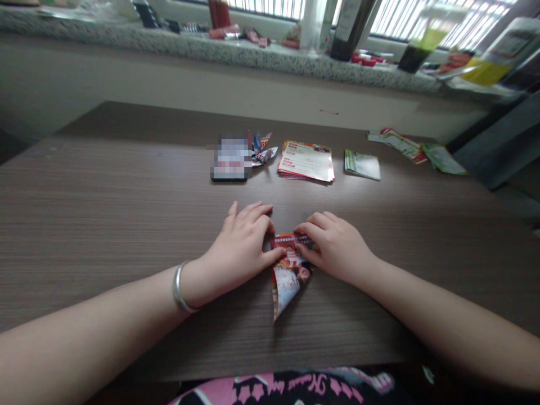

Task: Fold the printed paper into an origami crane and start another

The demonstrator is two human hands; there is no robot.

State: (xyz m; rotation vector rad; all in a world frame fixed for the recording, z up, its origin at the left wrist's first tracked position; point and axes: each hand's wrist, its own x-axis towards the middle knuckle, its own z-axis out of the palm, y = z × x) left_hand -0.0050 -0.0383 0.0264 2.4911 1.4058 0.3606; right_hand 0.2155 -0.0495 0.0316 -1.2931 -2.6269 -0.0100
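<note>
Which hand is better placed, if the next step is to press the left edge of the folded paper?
Probably the left hand: its fingers lie at that edge of the folded paper, while the right hand covers the upper right corner.

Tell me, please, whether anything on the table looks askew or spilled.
The green and red paper strips at the far right of the brown grained table look askew, lying at differing angles, unlike the stacked white and red printed sheets. No spill shows.
</note>
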